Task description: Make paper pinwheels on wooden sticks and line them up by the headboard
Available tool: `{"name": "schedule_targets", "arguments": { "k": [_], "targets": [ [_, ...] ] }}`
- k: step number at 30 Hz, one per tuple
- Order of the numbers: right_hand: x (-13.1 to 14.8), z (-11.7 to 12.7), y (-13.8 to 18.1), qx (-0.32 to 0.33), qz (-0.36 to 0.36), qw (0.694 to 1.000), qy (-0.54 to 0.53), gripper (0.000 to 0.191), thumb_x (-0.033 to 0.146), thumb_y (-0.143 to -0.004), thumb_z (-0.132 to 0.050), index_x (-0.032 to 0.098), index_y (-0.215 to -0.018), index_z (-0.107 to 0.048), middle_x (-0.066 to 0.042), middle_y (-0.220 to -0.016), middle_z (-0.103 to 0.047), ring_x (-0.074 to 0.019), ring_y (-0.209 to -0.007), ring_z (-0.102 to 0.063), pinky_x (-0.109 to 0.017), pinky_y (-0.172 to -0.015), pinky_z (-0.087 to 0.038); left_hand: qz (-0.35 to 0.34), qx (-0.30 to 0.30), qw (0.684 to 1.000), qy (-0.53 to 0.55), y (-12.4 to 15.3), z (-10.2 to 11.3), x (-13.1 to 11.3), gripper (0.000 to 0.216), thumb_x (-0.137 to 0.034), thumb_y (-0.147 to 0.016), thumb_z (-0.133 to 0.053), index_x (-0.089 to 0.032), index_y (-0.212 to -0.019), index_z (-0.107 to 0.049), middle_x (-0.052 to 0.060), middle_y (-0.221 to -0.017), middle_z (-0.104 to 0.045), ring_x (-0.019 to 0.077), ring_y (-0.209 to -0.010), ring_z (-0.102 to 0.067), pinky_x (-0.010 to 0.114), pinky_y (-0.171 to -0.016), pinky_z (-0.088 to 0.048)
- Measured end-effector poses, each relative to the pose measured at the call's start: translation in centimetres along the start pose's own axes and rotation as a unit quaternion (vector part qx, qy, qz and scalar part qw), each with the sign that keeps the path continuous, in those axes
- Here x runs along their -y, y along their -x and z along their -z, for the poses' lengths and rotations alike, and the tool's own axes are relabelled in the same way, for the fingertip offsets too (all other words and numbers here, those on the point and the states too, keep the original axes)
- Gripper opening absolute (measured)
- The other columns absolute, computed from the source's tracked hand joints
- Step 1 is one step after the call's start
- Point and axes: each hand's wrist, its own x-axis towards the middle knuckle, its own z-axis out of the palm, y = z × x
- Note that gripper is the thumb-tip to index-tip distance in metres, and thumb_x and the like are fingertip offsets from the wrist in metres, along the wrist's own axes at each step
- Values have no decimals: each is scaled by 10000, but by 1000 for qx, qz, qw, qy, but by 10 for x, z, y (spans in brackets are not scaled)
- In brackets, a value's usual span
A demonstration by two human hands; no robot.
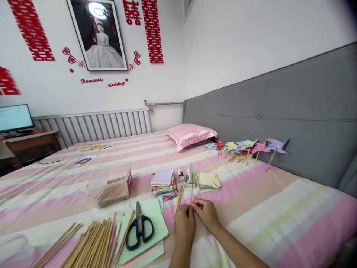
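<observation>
A pinwheel (190,173) with pale green paper, seen nearly edge-on, stands upright on a thin wooden stick. My right hand (206,213) pinches the lower end of that stick between its fingertips. Closed beside it, my left hand (184,220) meets the right at the stick's foot; its fingertips are partly hidden. A few loose wooden sticks (180,196) slant up just behind my left hand, and I cannot tell whether it touches them. Stacked coloured paper squares (163,178) lie beyond the left hand, and a yellow-topped paper stack (209,181) beyond the right.
Dark-handled scissors (139,227) rest on green paper sheets (153,210) at left, beside a bundle of wooden sticks (90,243). Behind is a clear box of short sticks (114,191). Finished pinwheels (248,145) line the grey headboard (279,104), near a pink pillow (191,134).
</observation>
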Motion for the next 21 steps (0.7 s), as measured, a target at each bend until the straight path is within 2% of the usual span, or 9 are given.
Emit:
{"name": "schedule_targets", "arguments": {
  "k": [15,21],
  "targets": [
    [1,-1,-1,-4,-19,1000,-14,250,369,-746,-547,179,-709,-706,-59,-702,-720,-206,-634,-646,-267,-606,-478,1,1,1000,-17,0,-2,2,198,-203,-834,-468,-138,-692,-590,-13,-672,-602,123,-664,-557,297,-648,-430],
    [5,2,-3,-21,-30,999,-12,221,346,-729,-564,183,-685,-707,-50,-682,-720,-193,-615,-645,-249,-589,-470,-8,4,1000,-5,-7,-1,4,223,-186,-793,-437,-160,-673,-623,42,-667,-643,173,-659,-581,285,-621,-413]
  ]
}}
